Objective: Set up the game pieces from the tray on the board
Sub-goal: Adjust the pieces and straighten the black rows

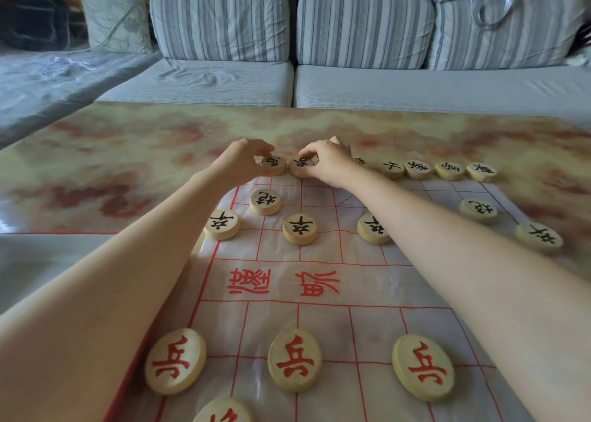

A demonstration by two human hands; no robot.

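Left disc (274,165) sits pinched in left hand (244,161) at board's (367,282) twelve o'clock edge; right hand (329,162) pinches right disc (301,166) at its three o'clock.

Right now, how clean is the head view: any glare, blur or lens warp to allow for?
Head view: wide-angle warp stretches the near red pieces into ovals; glare whitens the board and the table at left; the black pieces in the left hand and right hand look slightly soft, still readable.

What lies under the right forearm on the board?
One black-lettered piece shows partly beneath the right forearm; its right side and the board squares there are covered.
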